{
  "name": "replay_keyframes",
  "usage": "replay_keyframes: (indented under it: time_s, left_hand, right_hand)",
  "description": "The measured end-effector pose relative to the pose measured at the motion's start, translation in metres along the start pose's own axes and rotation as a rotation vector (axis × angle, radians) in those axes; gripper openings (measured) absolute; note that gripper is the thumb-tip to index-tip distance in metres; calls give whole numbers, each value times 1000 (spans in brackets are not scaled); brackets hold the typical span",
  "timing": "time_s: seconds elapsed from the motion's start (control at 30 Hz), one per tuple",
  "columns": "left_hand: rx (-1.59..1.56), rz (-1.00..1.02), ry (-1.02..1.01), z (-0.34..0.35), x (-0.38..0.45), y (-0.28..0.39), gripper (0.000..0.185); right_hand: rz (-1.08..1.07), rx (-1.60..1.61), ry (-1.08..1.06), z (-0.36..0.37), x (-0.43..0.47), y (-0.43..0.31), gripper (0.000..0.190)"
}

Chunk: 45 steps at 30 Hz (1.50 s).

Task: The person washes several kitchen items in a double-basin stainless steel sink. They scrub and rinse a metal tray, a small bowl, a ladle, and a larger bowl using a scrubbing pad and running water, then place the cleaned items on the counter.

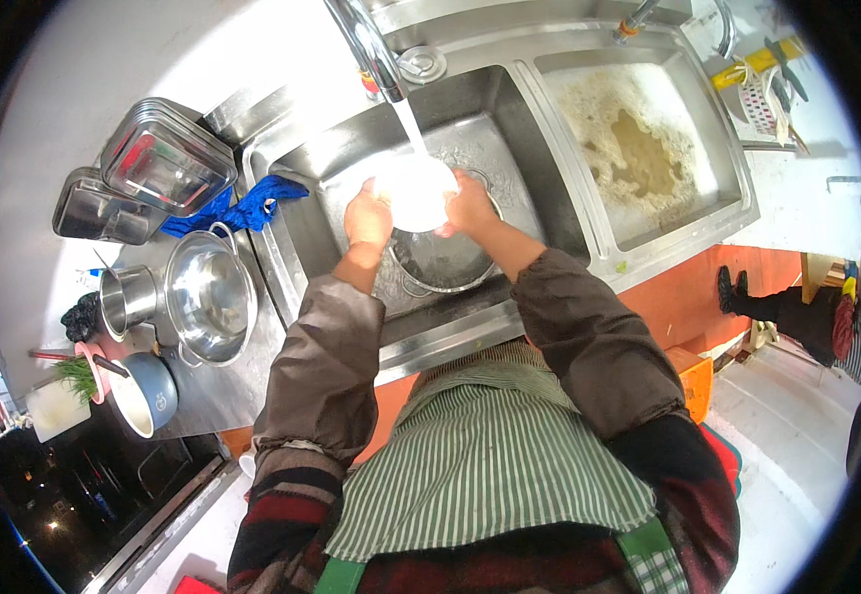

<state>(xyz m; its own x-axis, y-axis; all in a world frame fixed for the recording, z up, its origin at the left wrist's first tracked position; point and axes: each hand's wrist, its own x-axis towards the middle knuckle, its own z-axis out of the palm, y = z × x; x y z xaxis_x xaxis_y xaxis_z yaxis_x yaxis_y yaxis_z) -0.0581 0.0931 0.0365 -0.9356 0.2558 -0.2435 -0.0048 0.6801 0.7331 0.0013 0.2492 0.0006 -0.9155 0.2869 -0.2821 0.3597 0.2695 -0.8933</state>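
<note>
A white round dish (416,194), overexposed so its shape is hard to read, is held over the left basin (549,174) of a stainless steel sink. My left hand (369,215) grips its left side and my right hand (469,204) its right side. From the chrome faucet (382,63) a stream of water (410,126) falls onto the dish. Below it, a round metal pot (442,263) with loop handles sits on the basin floor, partly hidden by the dish and my right forearm.
Foamy brownish water (642,152) fills the right basin. Left of the sink are stacked steel trays (171,156), a blue cloth (260,208), a two-handled steel bowl (208,297), a steel cup (126,297) and a blue-grey pot (152,393). Another person's legs (794,312) show at right.
</note>
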Motion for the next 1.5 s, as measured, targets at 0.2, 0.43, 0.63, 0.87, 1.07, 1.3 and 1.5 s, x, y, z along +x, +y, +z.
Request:
replay_keyframes:
  time_s: [0.2,0.43,0.63,0.87,1.07,1.3,1.5]
  left_hand:
    - [-635,85,-187,-6,-23,-21,50]
    - [921,1011,93,-123,-59,-10,68]
    - [1004,902,239,-229,-117,-20,60]
    - [1240,776,372,-295,-198,-28,67]
    - [446,390,300,-265,-218,-35,71]
    - [677,484,107,-255,-228,-71,59]
    - [-569,-259,325,-240,-254,-121,52]
  right_hand:
    - [203,949,-513,26,-30,11,29]
    - [-175,-370,-244,-4,-74,25,72]
    - [-203,-758,-187,-56,-108,58,66]
    - [-272,-874,-165,-52,-99,98,63]
    - [-318,-808,-243,-10,-99,84,58]
    - [-328,-909,-215,-5,-128,30,48]
    - [-248,-817,-109,-26,-153,43,46]
